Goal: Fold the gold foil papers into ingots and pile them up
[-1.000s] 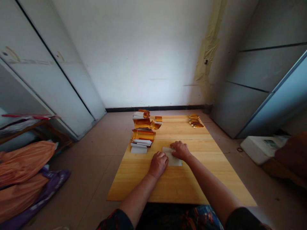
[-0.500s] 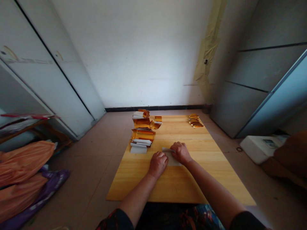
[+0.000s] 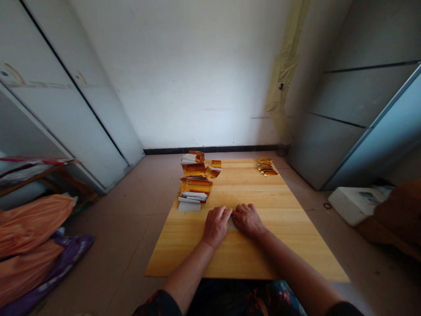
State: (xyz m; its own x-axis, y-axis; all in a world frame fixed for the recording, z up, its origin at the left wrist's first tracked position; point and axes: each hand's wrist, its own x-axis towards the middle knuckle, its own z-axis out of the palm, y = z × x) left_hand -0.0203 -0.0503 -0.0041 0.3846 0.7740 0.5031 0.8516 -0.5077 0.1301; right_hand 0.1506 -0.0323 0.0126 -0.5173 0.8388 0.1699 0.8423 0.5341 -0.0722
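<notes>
A sheet of paper (image 3: 232,224), its pale side up, lies on the wooden board mostly covered by my hands. My left hand (image 3: 217,226) is closed, its fingertips pressed on the paper's left side. From the right, my right hand (image 3: 249,220) bears down on the same sheet with bent fingers. The two thumbs almost meet over it. Ahead to the left are stacks of gold-faced paper sheets (image 3: 196,186), curled, with white backs. At the far right corner sits a small pile of folded gold paper pieces (image 3: 268,166).
The wooden board (image 3: 250,261) stands low before my lap. A white wall (image 3: 210,74) rises behind it. Cabinets (image 3: 98,109) are on the left, a grey fridge-like unit (image 3: 348,101) on the right. Orange and purple bags (image 3: 36,224) and a white box (image 3: 351,204) lie on the floor.
My right hand has come down toward me and closer to my left hand. The paper between them shows less now, its far edge folded down or hidden.
</notes>
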